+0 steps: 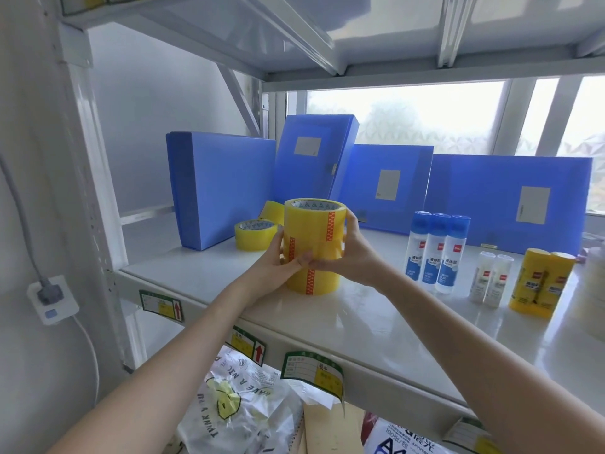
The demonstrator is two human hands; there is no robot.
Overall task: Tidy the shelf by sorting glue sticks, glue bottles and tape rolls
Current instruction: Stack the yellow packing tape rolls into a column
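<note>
A stack of three yellow tape rolls point(312, 224) stands on the white shelf point(203, 273). My left hand point(278, 260) and my right hand point(352, 253) both clasp the stack around its middle roll. A single yellow tape roll point(255, 235) lies flat to the left, and another point(273, 209) leans behind it. To the right stand three glue bottles point(437, 253) with blue caps, two small white glue sticks point(489, 280) and two larger yellow glue sticks point(540, 283).
Several blue file boxes point(222, 188) stand along the back of the shelf before a window. A shelf post point(88, 152) rises at the left, with a wall socket point(49, 298) beside it. Plastic bags and paper packs point(248, 401) lie on the level below.
</note>
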